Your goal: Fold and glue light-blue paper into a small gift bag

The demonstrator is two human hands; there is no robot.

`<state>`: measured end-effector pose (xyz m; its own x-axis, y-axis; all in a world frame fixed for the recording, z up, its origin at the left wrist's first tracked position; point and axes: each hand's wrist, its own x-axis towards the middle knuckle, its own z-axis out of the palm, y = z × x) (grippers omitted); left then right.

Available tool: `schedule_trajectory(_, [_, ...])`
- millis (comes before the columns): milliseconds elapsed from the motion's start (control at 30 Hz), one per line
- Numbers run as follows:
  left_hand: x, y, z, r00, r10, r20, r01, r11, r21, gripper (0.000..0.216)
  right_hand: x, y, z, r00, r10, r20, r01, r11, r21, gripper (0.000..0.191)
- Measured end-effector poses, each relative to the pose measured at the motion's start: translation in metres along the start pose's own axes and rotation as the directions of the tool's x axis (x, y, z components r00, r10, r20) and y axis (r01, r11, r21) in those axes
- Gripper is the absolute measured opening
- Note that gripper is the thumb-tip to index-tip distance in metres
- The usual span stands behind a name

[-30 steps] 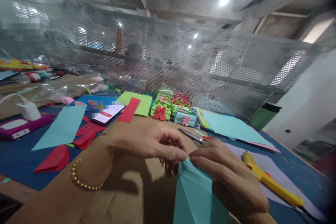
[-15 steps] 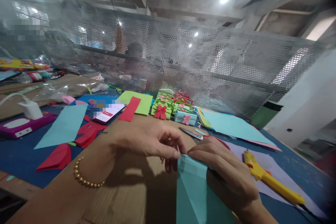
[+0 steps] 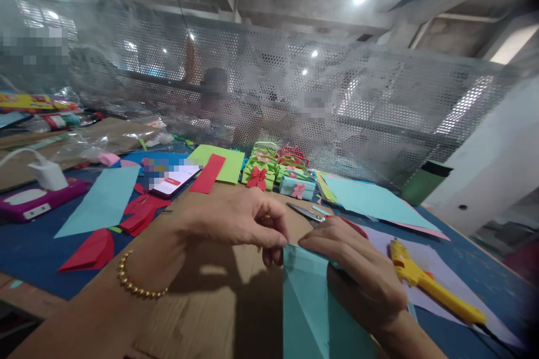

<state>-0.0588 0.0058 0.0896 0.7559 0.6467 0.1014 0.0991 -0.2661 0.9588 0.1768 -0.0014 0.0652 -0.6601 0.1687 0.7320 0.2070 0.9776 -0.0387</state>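
A sheet of light-blue paper [image 3: 307,303] with crease lines stands before me at the lower middle. My left hand [image 3: 248,221], a gold bead bracelet [image 3: 137,286] at its wrist, pinches the paper's top left corner between thumb and fingers. Along the top right edge, my right hand [image 3: 357,266] is closed on the same paper, with its fingertips partly hidden. Just beyond the hands lie scissors [image 3: 305,212] with red handles, partly covered by the right hand. Brown cardboard [image 3: 202,308] spreads underneath.
A yellow glue gun [image 3: 433,286] rests on lilac paper at right. Small paper bags with bows [image 3: 256,176] stand at the back. A phone [image 3: 174,179], red paper pieces [image 3: 90,249] and a purple power strip [image 3: 42,199] lie left. Light-blue sheets [image 3: 374,202] are stacked back right.
Both hands stay on the light-blue paper. The left fingers have drawn closer together at the corner, and the right hand has shifted very slightly left.
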Motion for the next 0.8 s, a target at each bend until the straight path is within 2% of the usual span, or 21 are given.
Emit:
schedule_trajectory(200, [0.0020,-0.0023,0.0014,1.000,-0.011,-0.003,0.011,1.000,-0.018,0.019,-0.0022,0.0019,0.0034,1.000,-0.003,-0.020,0.004,1.000,0.022,0.027])
schedule_trajectory(367, [0.0018,-0.0024,0.0006,0.998,-0.063,-0.004,0.063,0.996,0.059,0.011,-0.0028,0.0011,0.0061,1.000,-0.005,-0.001,0.005,1.000,0.018,0.022])
schedule_trajectory(467, [-0.0001,-0.0011,-0.0012,0.999,-0.050,-0.001,0.049,0.989,0.140,0.007,-0.0035,0.0019,0.0062,1.000,0.001,0.010,-0.001,1.000,0.008,0.022])
schedule_trajectory(633, [-0.0014,0.0001,-0.0020,0.997,-0.014,-0.082,0.033,0.972,0.235,0.018,-0.0030,0.0038,0.0059,0.999,0.046,0.003,-0.046,0.999,-0.006,0.023])
schedule_trajectory(800, [-0.0002,0.0037,0.0014,0.989,0.061,-0.137,0.003,0.906,0.424,0.031,-0.0019,0.0037,0.0061,1.000,0.007,-0.010,-0.008,1.000,-0.028,0.019])
